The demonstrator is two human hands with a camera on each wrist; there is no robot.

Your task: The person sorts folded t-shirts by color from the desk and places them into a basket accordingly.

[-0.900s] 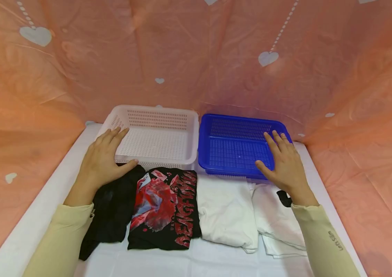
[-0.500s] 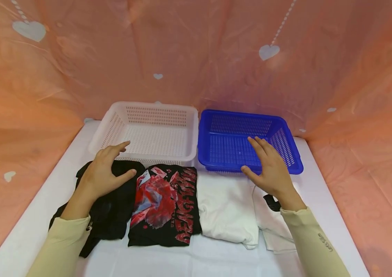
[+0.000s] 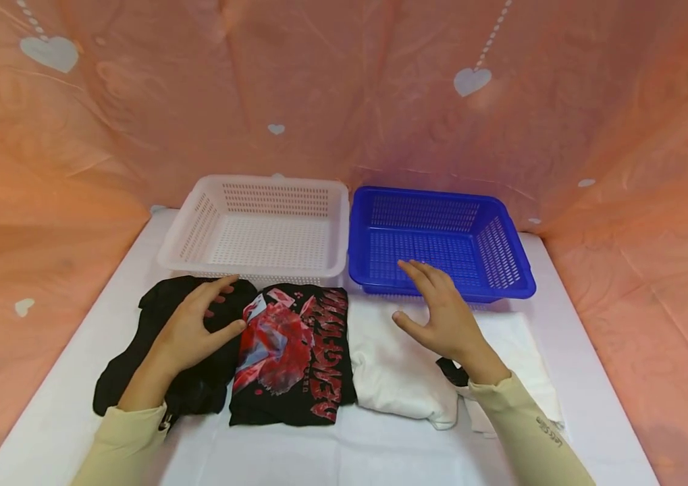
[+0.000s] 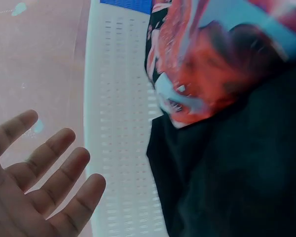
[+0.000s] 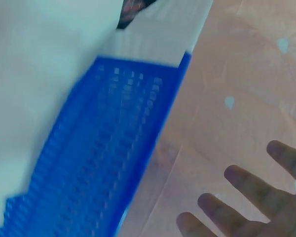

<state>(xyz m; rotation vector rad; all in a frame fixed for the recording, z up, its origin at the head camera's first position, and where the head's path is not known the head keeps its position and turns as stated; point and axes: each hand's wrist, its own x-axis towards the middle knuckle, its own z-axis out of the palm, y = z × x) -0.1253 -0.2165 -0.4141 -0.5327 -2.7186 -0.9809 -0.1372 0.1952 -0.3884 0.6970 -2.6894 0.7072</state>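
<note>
Just black shirt [image 3: 155, 351] under left grip [image 3: 194, 331]

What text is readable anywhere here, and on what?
Black printed shirt: large red lettering runs sideways along its right side, too stylised and distorted to read.
Right sleeve: small dark print near the cuff, too small to read.
White basket, blue basket: no text visible.

Plain black garment [image 3: 161, 337] under the left hand's fingers [image 3: 213, 293]. Black T-shirt [image 3: 292, 354] beside the thumb: red and pale blue print, red lettering. White folded garment [image 3: 392, 368] beneath the right hand's fingers [image 3: 425, 277]. White perforated basket [image 3: 271, 229]; blue perforated basket [image 3: 441, 239]. Sleeves [image 3: 526, 439] pale yellow. Backdrop [image 3: 344, 88] peach-pink with white hearts.
</note>
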